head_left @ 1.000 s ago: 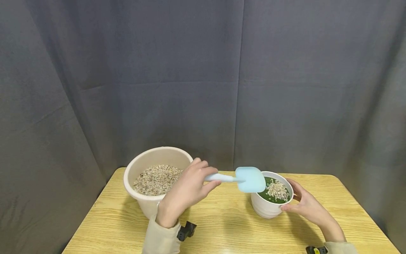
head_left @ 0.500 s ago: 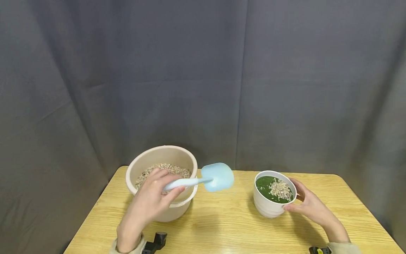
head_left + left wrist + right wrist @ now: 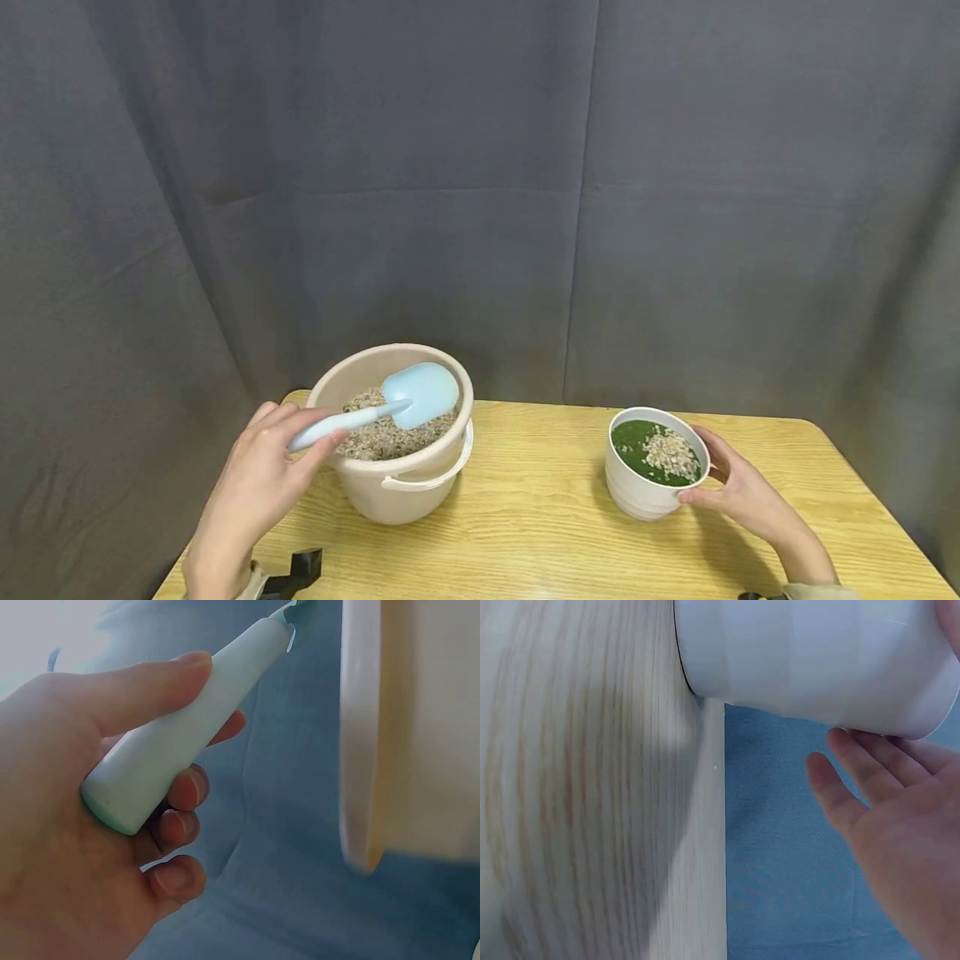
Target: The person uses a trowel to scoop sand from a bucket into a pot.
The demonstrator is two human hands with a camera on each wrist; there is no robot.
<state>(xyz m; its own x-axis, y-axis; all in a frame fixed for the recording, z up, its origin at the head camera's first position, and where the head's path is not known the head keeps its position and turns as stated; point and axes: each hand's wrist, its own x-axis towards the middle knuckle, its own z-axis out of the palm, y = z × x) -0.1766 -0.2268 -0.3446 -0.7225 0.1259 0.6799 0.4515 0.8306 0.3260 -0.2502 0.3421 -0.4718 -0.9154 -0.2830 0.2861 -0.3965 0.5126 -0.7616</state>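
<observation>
A light blue hand shovel (image 3: 423, 392) has its handle pinched between the thumb and fingers of my left hand (image 3: 255, 471). Its blade is over the cream bucket (image 3: 390, 500), which holds grainy beige gravel (image 3: 386, 440). In the left wrist view, the thumb lies along the pale handle (image 3: 180, 727), beside the bucket's rim (image 3: 360, 735). On the right, a white pot (image 3: 637, 492) contains a dark green layer (image 3: 632, 442) with a small heap of pale gravel (image 3: 670, 454) on it. My right hand (image 3: 738, 492) holds its right side, thumb in front and fingers behind.
The bucket's white handle (image 3: 435, 482) hangs down at its front right. Both containers stand on a light wooden table (image 3: 532, 492). Grey curtain (image 3: 450, 208) encloses the table's back and sides.
My left hand has carried the shovel leftward from beside the pot to over the bucket. The right hand stays at the pot.
</observation>
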